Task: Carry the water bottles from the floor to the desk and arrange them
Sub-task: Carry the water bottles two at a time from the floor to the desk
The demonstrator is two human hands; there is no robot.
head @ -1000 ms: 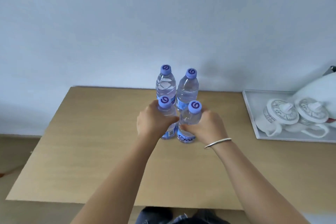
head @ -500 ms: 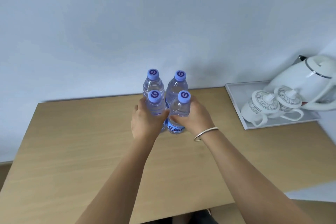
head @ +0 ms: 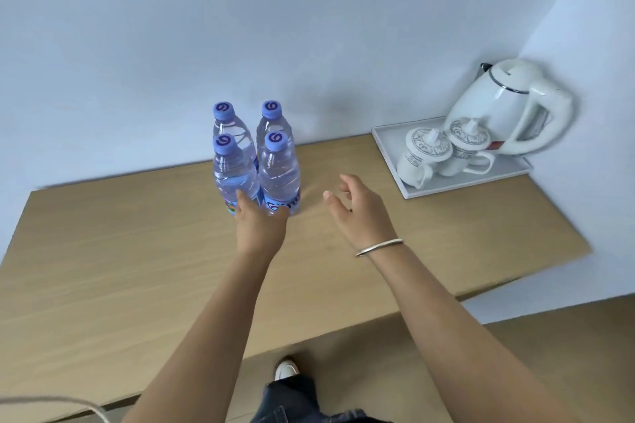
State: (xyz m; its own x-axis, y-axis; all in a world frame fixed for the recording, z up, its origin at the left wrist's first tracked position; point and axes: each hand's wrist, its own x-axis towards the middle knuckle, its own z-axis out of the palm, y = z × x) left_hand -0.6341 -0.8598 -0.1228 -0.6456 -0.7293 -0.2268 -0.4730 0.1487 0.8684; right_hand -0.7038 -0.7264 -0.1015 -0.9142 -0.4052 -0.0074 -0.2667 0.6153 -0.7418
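On the light wooden desk (head: 137, 268), near its back edge by the pale blue wall (head: 240, 27), four clear plastic water bottles with purple-blue caps (head: 254, 161) stand upright in a tight two-by-two block, sides touching. Front left bottle (head: 233, 175); front right bottle (head: 278, 172); two rear bottles showing mostly caps and shoulders behind them. Blue labels low on the front pair, partly hidden by my hand.

My left hand (head: 259, 225) lies against the base of the front pair, fingers fairly straight and spread, fingertips touching the labels; no curl round either bottle. My right hand (head: 357, 208) hovers above the desk just right of the block, apart from the bottles, fingers relaxed and loosely parted, holding nothing. Thin silver bangle (head: 379, 246) on that wrist.

Right rear corner: flat white rectangular tray (head: 460, 187) carrying two white ceramic lidded cups with patterned rims (head: 443, 154), touching each other, and a white electric kettle (head: 508, 106) behind them against the corner.

Below the desk's front edge: tan floor (head: 549, 336), one white shoe toe (head: 286, 369), dark denim trouser leg (head: 292, 398). Thin pale cord (head: 51, 400) at lower left; where it leads, cannot tell.
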